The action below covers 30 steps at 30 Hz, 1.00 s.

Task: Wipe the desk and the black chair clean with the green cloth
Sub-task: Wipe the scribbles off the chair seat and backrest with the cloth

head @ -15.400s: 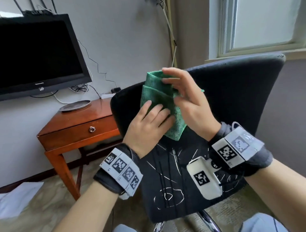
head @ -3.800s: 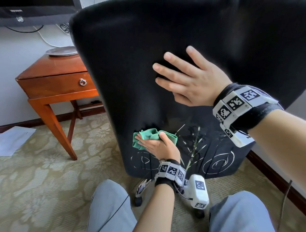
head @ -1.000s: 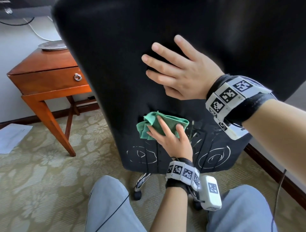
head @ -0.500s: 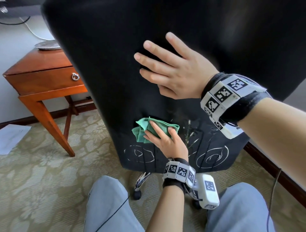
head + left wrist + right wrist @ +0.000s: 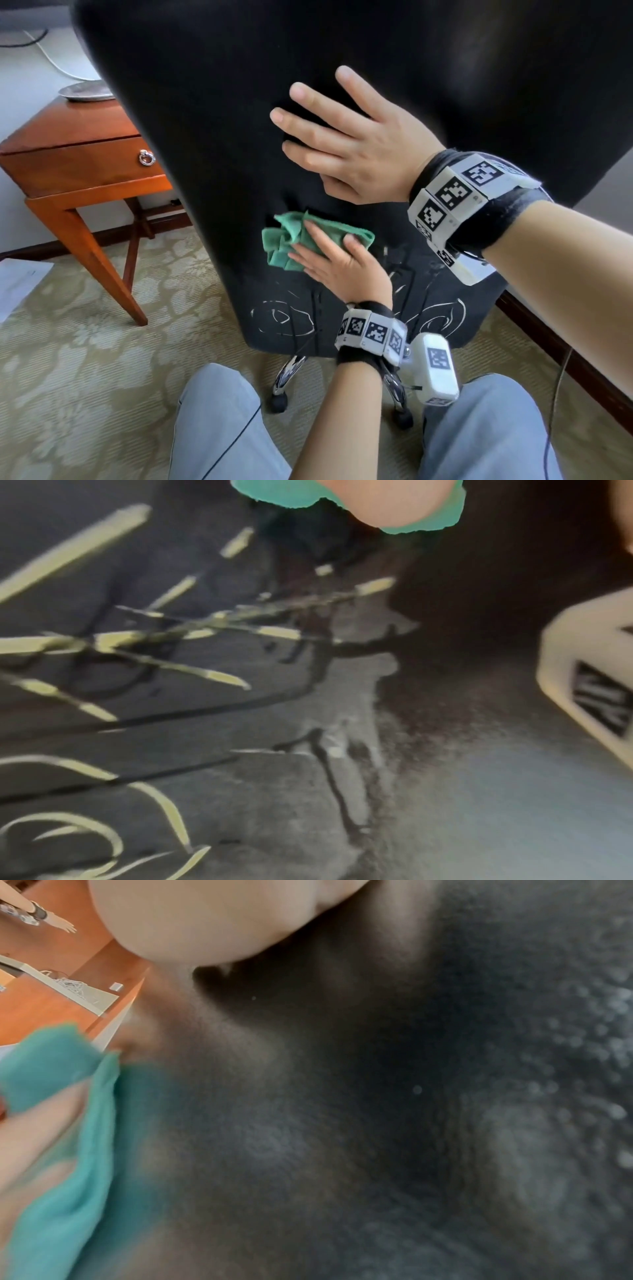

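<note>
Meanwhile, the desk stood at far left beside the black chair. The left hand, fingers straight, pressed the bunched green cloth against the chair back, slightly higher than half a second before. Above, the right hand stayed flat, fingers spread.

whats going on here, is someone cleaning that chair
Yes. A person is wiping the back of the black chair. Their left hand presses the bunched green cloth flat against the lower backrest, just above pale scribble marks not yet wiped off. Their right hand lies open higher on the backrest, apparently steadying it. The wooden desk stands off to the left with nobody touching it.
</note>
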{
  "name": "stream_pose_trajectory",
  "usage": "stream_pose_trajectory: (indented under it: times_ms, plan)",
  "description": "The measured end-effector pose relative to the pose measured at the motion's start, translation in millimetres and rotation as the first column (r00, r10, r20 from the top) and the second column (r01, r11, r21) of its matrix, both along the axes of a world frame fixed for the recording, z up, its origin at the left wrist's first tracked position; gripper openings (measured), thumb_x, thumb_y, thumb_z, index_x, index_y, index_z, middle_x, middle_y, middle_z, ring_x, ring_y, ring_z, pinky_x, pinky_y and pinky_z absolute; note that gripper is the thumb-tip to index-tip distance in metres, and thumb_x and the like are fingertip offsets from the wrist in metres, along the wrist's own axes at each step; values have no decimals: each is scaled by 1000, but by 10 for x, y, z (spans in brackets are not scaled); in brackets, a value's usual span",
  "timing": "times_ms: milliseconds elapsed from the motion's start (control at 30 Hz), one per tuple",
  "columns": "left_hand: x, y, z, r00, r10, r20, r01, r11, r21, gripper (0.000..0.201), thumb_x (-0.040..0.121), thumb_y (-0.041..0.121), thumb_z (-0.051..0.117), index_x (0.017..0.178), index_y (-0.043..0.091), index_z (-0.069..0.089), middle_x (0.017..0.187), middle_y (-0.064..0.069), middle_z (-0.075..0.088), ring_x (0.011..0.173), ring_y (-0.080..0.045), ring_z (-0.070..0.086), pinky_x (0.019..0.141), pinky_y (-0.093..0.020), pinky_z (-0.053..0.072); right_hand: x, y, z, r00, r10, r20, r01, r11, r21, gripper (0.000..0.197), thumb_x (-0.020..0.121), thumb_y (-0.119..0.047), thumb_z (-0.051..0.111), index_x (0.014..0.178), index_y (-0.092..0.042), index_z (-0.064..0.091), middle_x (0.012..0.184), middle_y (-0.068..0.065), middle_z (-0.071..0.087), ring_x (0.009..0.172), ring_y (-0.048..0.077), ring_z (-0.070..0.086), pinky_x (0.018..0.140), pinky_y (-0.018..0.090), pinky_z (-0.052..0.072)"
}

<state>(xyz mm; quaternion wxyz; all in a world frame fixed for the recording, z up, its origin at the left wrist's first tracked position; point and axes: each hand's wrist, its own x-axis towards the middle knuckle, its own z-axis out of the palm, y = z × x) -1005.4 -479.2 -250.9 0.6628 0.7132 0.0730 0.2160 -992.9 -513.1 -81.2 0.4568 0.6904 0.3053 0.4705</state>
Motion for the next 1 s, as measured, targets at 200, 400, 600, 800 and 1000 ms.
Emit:
stream_pose_trajectory:
  times_ms: [200,400,600,800,1000]
  plan:
    - [28,162,-301,996,-15,-83,11,999,-51,62,88,28,32,139,36,-3,158,-17,-5,146,-31,-6,118,-44,2,-1,4,8,1000,-18,16,18,1000,-1,43,90,-40,41,126,-21,52,142,0,49,130,24,48,104,46,38]
    - [25,29,251,972,0,236,-1,1000,4,57,89,38,30,140,32,4,158,-20,7,145,-28,-2,112,-30,-4,-4,-3,-4,1000,-22,-4,22,1000,9,42,92,-40,39,126,-19,53,141,1,49,129,25,47,104,47,37]
    - [47,31,43,989,28,148,-36,998,53,57,85,40,31,137,38,10,158,-18,5,145,-26,0,113,-29,-4,11,-12,-8,1000,-31,-3,31,999,7,41,92,-36,39,126,-18,54,141,3,49,130,26,47,106,49,27]
    - [205,361,-567,999,25,-20,-25,999,26,79,78,48,25,151,26,9,159,-15,-3,147,-26,-2,119,-44,5,-6,-9,12,998,-54,14,54,999,-1,44,90,-38,42,128,-17,50,142,2,48,130,25,47,106,48,25]
    - [394,693,-753,977,115,-180,-149,972,-184,71,87,40,22,153,25,0,159,-15,-9,147,-29,0,116,-43,12,-12,5,-15,999,-35,-2,35,999,-28,42,91,-36,41,128,-18,50,142,2,48,130,25,47,105,49,31]
